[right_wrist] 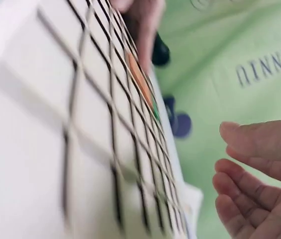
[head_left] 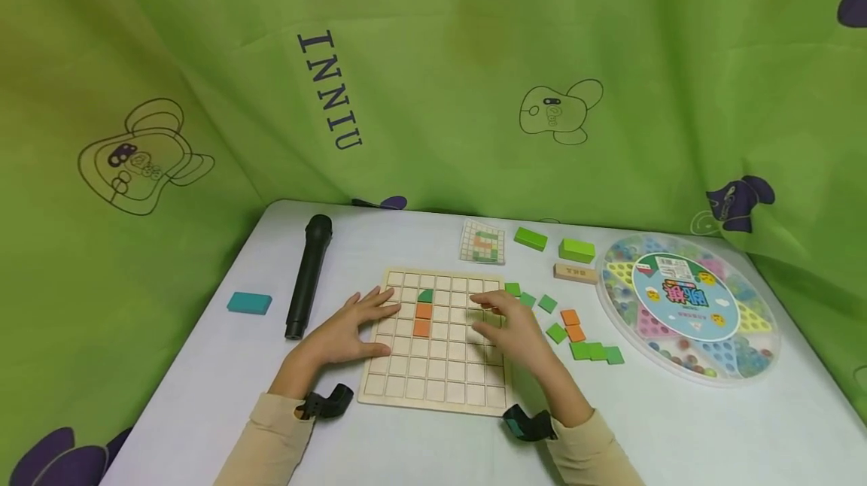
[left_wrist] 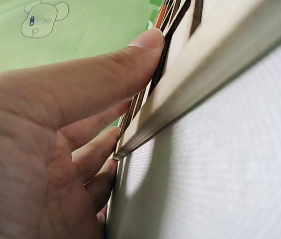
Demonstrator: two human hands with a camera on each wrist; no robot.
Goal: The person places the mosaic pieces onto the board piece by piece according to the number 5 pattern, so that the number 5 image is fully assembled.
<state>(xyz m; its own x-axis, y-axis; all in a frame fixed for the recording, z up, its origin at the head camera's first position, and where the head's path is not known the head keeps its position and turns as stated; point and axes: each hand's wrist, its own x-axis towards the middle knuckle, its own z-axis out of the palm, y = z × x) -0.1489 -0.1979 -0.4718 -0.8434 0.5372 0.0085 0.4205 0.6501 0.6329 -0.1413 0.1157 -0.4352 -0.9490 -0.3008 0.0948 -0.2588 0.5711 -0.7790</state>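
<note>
A wooden grid board (head_left: pixel 430 370) lies on the white table. In one column sit a green piece with a rounded corner (head_left: pixel 425 296) and two orange square tiles (head_left: pixel 421 328) below it. My left hand (head_left: pixel 344 332) rests at the board's left edge; in the left wrist view its thumb (left_wrist: pixel 145 45) touches the frame. Over the right part of the board hovers my right hand (head_left: pixel 520 334), fingers loosely bent, nothing between them in the right wrist view. Right of the board lie loose green tiles (head_left: pixel 556 332) and orange tiles (head_left: pixel 570 317), some partly behind the right hand.
A pattern card (head_left: pixel 482 242) lies behind the board, near two green blocks (head_left: pixel 576 250) and a wooden block (head_left: pixel 575 273). A round Chinese checkers set (head_left: pixel 684 298) stands at right. On the left are a black microphone (head_left: pixel 309 275) and a teal block (head_left: pixel 249 303).
</note>
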